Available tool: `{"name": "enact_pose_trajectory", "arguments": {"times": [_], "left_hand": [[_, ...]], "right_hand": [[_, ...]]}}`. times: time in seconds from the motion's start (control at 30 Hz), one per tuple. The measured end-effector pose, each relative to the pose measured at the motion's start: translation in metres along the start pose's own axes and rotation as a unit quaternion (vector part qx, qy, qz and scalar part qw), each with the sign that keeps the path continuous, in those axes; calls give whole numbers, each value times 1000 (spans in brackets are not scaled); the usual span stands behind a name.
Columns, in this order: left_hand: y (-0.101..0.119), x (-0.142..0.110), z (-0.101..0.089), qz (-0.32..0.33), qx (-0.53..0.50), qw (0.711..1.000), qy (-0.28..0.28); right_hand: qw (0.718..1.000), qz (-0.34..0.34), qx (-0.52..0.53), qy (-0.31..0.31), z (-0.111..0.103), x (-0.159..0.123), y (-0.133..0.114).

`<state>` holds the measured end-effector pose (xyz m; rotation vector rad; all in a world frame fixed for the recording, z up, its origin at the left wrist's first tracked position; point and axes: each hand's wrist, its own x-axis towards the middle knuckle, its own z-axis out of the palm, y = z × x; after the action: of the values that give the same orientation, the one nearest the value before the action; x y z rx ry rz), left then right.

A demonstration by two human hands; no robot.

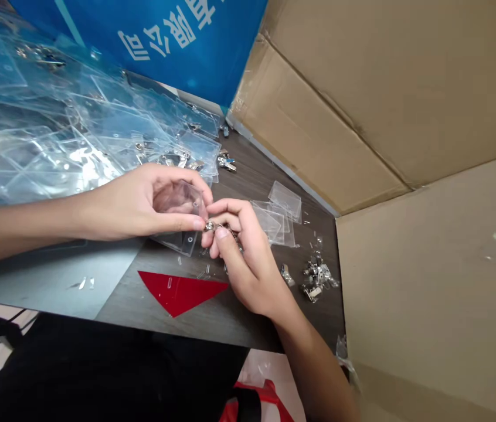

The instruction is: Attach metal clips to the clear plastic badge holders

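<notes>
**Item 1:** a large flap of brown corrugated cardboard filled the right of your view, with a second brown cardboard flap meeting it above.

**Item 2:** a dark wood-grain tabletop ran between the cardboard and a length of black fabric below its near edge.

**Item 3:** a blue board with large white characters stood behind the tabletop.

**Item 4:** a wide heap of clear plastic sleeves lay at the far left of the tabletop, with metal fittings scattered among them.

**Item 5:** your left hand was raised just above the tabletop, its fingers closed around a clear rectangular plastic badge holder with a punched hole near one edge.

**Item 6:** your right hand was beside the left, its thumb and forefinger closed on a small silver metal clip, which touched the holder's edge.

**Item 7:** a red triangular plastic piece lay flat just below your hands.

**Item 8:** a small stack of clear rectangular plastic pieces lay just beyond your right hand.

**Item 9:** a loose pile of silver metal clips sat near the cardboard.
</notes>
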<state>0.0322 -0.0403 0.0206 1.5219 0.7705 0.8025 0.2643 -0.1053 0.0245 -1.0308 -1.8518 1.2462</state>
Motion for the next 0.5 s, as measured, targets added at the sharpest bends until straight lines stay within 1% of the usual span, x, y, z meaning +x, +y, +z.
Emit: {"name": "enact_pose_trajectory", "arguments": {"times": [0.1,0.17,0.3,0.4,0.5], "left_hand": [[-3,1,-1,-27,-27,999,0],[-6,4,-1,-29,-32,999,-2],[-12,7,-2,-12,-25,1000,-4],[-15,6,-3,-16,-11,1000,0],[-17,5,-5,-23,24,999,8]], "right_hand": [[1000,2,2,0,0,0,2],[1000,2,-4,-1,1,1,2],[1000,-14,-3,-5,2,0,1],[1000,-12,-10,-13,2,0,-3],[999,-10,-31,-13,2,0,-5]]}}
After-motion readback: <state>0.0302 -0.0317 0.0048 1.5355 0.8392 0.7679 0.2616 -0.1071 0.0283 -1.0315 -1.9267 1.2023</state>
